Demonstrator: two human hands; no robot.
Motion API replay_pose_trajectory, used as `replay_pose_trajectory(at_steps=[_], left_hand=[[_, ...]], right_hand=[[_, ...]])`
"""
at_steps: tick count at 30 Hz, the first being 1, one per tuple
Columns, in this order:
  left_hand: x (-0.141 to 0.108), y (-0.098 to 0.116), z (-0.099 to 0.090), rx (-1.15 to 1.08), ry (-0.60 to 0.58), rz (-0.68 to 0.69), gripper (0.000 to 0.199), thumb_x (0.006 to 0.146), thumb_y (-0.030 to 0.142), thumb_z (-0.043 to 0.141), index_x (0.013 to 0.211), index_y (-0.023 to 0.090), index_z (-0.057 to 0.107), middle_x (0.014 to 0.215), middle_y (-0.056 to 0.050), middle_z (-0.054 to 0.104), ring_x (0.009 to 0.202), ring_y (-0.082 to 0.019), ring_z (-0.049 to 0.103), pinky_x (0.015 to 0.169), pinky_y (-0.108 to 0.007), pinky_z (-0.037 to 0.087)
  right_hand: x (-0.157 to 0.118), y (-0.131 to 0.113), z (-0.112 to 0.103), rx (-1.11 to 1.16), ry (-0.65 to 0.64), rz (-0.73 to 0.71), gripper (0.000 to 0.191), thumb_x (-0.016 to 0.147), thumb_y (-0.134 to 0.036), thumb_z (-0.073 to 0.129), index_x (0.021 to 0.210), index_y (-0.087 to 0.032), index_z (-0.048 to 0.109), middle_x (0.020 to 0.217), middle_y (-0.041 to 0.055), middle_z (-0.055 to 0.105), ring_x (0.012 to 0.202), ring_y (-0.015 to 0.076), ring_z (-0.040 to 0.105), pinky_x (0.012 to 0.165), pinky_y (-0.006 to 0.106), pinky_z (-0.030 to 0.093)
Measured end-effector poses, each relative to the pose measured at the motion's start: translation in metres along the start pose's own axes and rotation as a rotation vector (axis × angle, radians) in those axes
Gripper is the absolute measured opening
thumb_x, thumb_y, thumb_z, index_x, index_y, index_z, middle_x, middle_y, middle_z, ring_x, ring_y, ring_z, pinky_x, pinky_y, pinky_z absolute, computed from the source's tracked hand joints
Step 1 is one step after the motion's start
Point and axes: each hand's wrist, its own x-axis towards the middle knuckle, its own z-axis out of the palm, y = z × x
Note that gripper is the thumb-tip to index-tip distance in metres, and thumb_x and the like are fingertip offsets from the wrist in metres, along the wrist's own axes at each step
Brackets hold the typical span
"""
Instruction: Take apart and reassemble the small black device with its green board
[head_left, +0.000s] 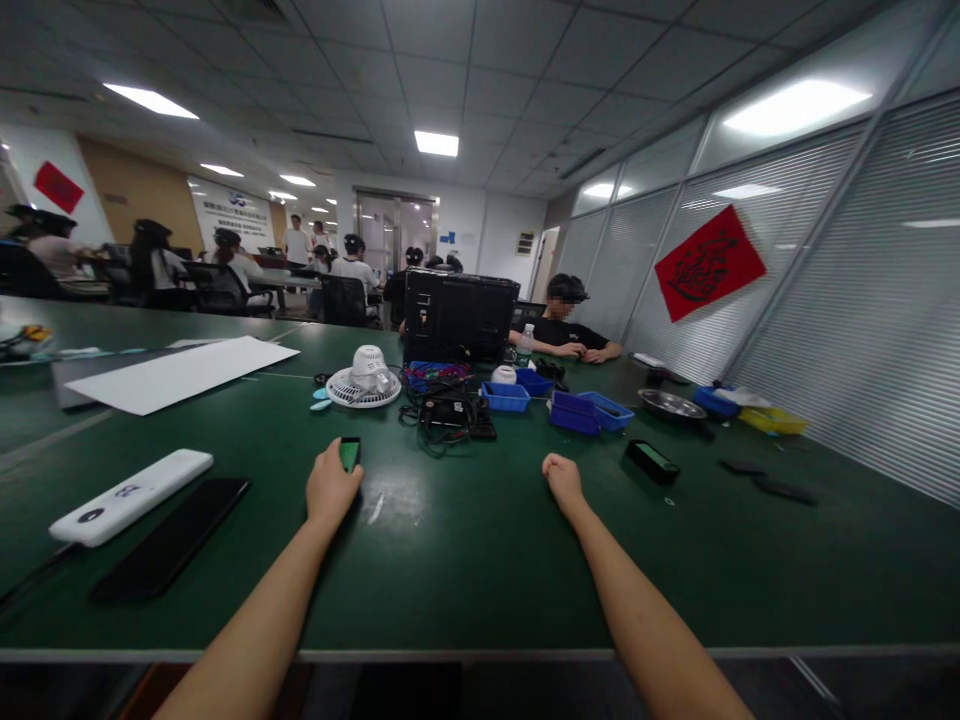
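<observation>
My left hand [332,486] rests on the green table, its fingers closed around a small black box [350,455] with a green inner face. Part of that box is hidden behind the fingers. My right hand [562,482] is curled into a fist on the tabletop, and nothing shows in it. Right of that fist lies a similar black box [652,462], out of reach of the fingers. Beyond my left hand sits a white fan [367,380] on its face. A tangle of black cables and an adapter [448,408] lies between and beyond the hands.
At the left are a white power strip [135,495], a black phone-like slab [171,538] and a white sheet [184,373]. Blue trays [506,397], a metal bowl [671,404] and a yellow tray [774,420] stand farther off. A person [566,325] sits across, beside a black monitor-like casing [457,318].
</observation>
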Motion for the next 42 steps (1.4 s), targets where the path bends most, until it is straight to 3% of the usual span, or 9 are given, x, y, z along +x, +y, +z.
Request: replay_pose_trajectory(at_steps=[8,12,22,27,33,38,42], left_hand=[[0.001,0.001,-0.001,0.001,0.005,-0.002,0.071,0.073,0.04,0.053,0.132,0.01,0.03,0.125,-0.018,0.047,0.114,-0.029,0.047,0.09,-0.035,0.04],[-0.004,0.002,0.001,-0.038,-0.117,-0.071,0.071,0.076,0.043,0.05,0.136,0.014,0.023,0.121,-0.017,0.053,0.105,-0.029,0.055,0.082,-0.036,0.044],[-0.046,0.066,0.028,-0.197,-0.257,0.023,0.074,0.075,0.032,0.052,0.136,0.005,0.02,0.127,-0.02,0.047,0.111,-0.027,0.05,0.089,-0.032,0.038],[-0.061,0.092,0.053,-0.372,-0.273,0.112,0.077,0.073,0.028,0.055,0.137,0.004,0.019,0.135,-0.022,0.036,0.121,-0.028,0.04,0.096,-0.033,0.033],[-0.079,0.124,0.077,-0.531,-0.289,0.144,0.079,0.072,0.026,0.054,0.137,0.004,0.017,0.138,-0.021,0.031,0.126,-0.027,0.033,0.101,-0.034,0.028],[-0.087,0.131,0.082,-0.699,-0.368,0.202,0.08,0.072,0.034,0.058,0.138,0.013,0.019,0.141,-0.015,0.03,0.128,-0.024,0.031,0.103,-0.032,0.026],[-0.081,0.124,0.085,-0.835,-0.441,0.159,0.075,0.078,0.042,0.051,0.138,0.011,0.019,0.136,-0.015,0.038,0.126,-0.022,0.035,0.103,-0.032,0.027]], right_hand=[[0.002,-0.001,-0.001,-0.058,0.02,0.011,0.014,0.051,-0.02,0.033,0.047,-0.02,0.046,0.045,-0.0032,0.041,0.048,0.0129,0.039,0.051,0.023,0.026],[-0.007,-0.007,-0.002,-0.084,-0.002,0.033,0.014,0.053,-0.019,0.033,0.048,-0.02,0.046,0.045,-0.0034,0.04,0.047,0.013,0.039,0.051,0.023,0.026],[-0.043,-0.06,0.034,-0.149,-0.26,-0.15,0.018,0.059,-0.012,0.034,0.05,-0.02,0.047,0.052,-0.0016,0.049,0.056,0.0136,0.046,0.056,0.022,0.032],[-0.049,-0.061,0.043,-0.168,-0.321,-0.245,0.02,0.062,-0.01,0.033,0.053,-0.02,0.048,0.053,-0.0021,0.049,0.055,0.0126,0.047,0.057,0.021,0.033],[-0.049,-0.058,0.043,-0.149,-0.316,-0.26,0.02,0.063,-0.009,0.034,0.054,-0.02,0.049,0.054,-0.0023,0.049,0.056,0.0125,0.047,0.058,0.021,0.034],[-0.052,-0.065,0.042,-0.113,-0.292,-0.292,0.019,0.068,-0.011,0.035,0.06,-0.02,0.05,0.06,-0.0012,0.052,0.061,0.0131,0.049,0.061,0.022,0.037],[-0.057,-0.073,0.041,-0.087,-0.213,-0.294,0.019,0.08,-0.023,0.037,0.083,-0.019,0.055,0.074,0.0012,0.055,0.068,0.0142,0.052,0.067,0.025,0.041]])
